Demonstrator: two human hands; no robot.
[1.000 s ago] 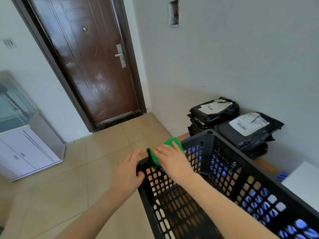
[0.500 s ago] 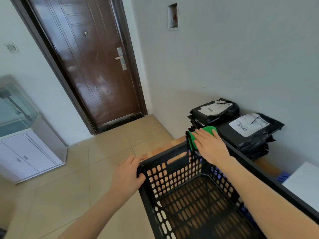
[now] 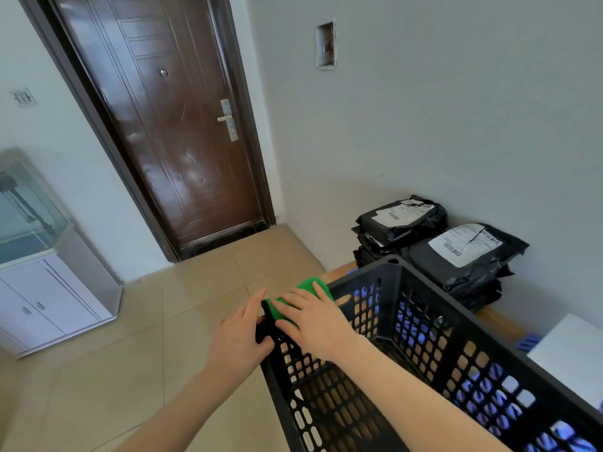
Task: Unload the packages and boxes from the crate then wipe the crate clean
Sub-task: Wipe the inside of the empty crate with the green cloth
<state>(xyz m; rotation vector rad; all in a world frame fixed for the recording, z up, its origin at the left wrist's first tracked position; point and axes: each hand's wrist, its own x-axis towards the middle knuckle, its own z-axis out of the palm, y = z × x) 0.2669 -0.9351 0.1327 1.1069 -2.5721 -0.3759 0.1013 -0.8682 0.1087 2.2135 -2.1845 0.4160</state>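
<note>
As the crate stands now: no parcel shows inside the crate (image 3: pixel 408 308); its slotted bottom is bare where visible, though the near end runs out of view
Step in hand: wiping, by my reading; the unloading looks done, and the cloth sits on the top rim of the far short wall
Cloth: a green cloth (image 3: pixel 310 287), draped over the rim near the crate's ten o'clock corner
Right hand: the right hand (image 3: pixel 313 316) lies flat on the cloth, fingers straight and spread, pressing it onto the rim; it clasps nothing
Left hand: the left hand (image 3: pixel 239 337) holds that same corner from outside, thumb hooked against the rim, fingers laid up the outer wall
Packages: black packages (image 3: pixel 466 252) with white labels, in two stacks at two o'clock of the crate, on a wooden bench (image 3: pixel 496 321); whether they touch the crate I cannot tell
Surroundings: a brown door (image 3: pixel 169 141) at eleven o'clock; a white cabinet (image 3: pixel 49 288) at nine
Next move: likely a pass along the rim toward one o'clock, then the walls and bottom; it calls for even pressure so the cloth does not snag in the slots, and a firm left hand so the crate does not slide
</note>
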